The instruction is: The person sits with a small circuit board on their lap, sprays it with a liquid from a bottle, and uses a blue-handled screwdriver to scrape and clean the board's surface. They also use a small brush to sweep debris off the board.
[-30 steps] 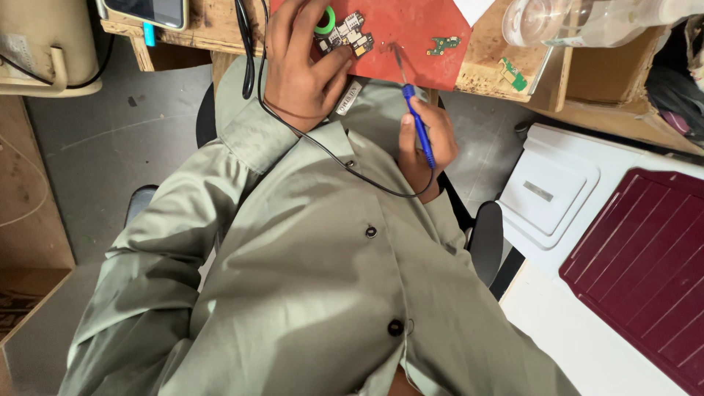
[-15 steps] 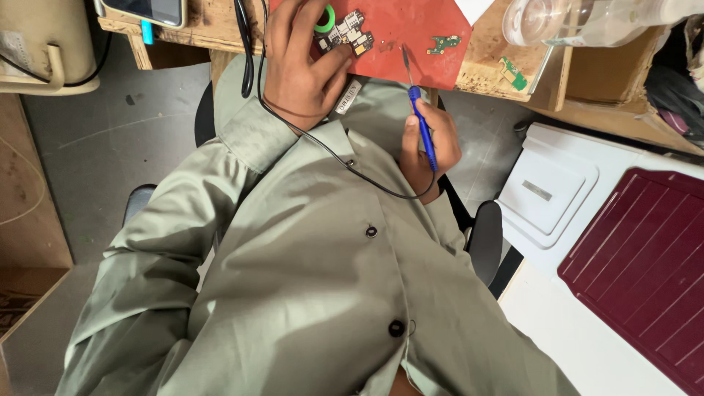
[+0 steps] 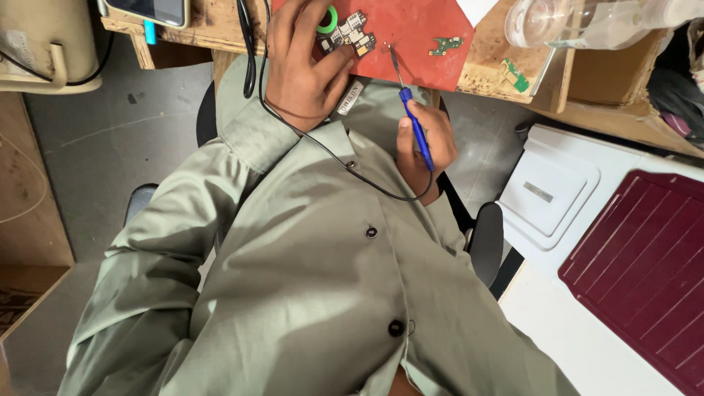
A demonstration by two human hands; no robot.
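My left hand (image 3: 301, 70) rests on the red work mat (image 3: 418, 29), fingers pinning a small circuit board (image 3: 350, 40) beside a green ring (image 3: 328, 18). My right hand (image 3: 425, 147) grips a blue soldering iron (image 3: 416, 128) like a pen. Its thin metal tip (image 3: 394, 59) points up onto the mat just right of the board. A black cable (image 3: 330, 154) runs from the iron across my green shirt and up past the left wrist.
A small green board (image 3: 445, 46) lies on the mat and another (image 3: 515, 75) on the wooden bench. A clear plastic container (image 3: 579, 22) is top right and a phone (image 3: 147, 9) top left. A white box (image 3: 550, 191) and maroon tray (image 3: 645, 271) sit at right.
The right hand and the soldering iron have shifted only slightly, with the tip staying by the board. The left hand keeps its hold on the board.
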